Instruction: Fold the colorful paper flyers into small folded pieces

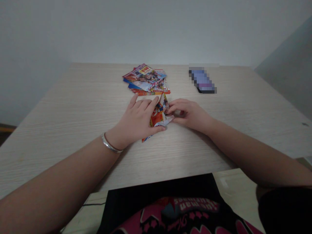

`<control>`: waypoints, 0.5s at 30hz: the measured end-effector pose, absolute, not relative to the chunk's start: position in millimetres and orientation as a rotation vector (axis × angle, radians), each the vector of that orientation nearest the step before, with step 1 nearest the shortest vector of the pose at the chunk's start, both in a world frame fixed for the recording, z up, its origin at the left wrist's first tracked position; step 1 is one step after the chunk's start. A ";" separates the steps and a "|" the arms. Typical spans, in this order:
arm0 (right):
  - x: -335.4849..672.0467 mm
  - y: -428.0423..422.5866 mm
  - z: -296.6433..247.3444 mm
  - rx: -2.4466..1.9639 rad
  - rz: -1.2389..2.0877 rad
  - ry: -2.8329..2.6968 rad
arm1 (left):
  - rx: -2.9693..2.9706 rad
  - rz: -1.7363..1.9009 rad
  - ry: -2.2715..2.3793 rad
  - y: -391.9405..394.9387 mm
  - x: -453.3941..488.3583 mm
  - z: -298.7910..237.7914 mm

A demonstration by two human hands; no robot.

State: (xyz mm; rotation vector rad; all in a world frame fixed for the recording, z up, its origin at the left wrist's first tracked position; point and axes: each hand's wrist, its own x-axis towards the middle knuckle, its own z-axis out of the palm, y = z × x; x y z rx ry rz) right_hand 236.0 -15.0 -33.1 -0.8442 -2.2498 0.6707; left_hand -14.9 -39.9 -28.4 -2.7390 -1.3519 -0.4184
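A colourful printed sheet of paper [158, 119], partly folded, lies on the table in front of me. My left hand [138, 117] rests on it from the left, fingers spread and flat, hiding much of its left part. A silver bangle circles that wrist. At the sheet's right side, my right hand [186, 112] pinches the folded edge between thumb and fingers. Just beyond my left fingertips sits a loose stack of similar printed leaflets [146, 78].
A phone [202, 80], blurred by pixelation, lies at the back right of the pale wood-grain table [80, 107]. The wall [156, 29] rises behind the table's far edge. A black garment with pink print shows at the bottom.
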 end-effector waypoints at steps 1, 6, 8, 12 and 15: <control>235.9 -14.2 -33.0 -0.850 0.700 -2.247 | -2.749 -0.412 -1.359 -39.4 -15.0 -29.2; 237.8 -11.1 -32.2 -0.869 0.747 -2.243 | -2.838 -0.365 -1.396 -35.3 -16.3 -31.0; 239.6 -10.2 -32.2 -0.896 0.736 -2.246 | -2.912 -0.315 -1.383 -33.9 -17.8 -29.2; 243.9 -11.2 -30.6 -0.992 0.757 -2.242 | -3.071 -0.260 -1.341 -33.6 -23.4 -21.2; 246.6 -12.8 -29.6 -1.044 0.792 -2.244 | -3.164 -0.318 -1.318 -35.1 -26.7 -12.9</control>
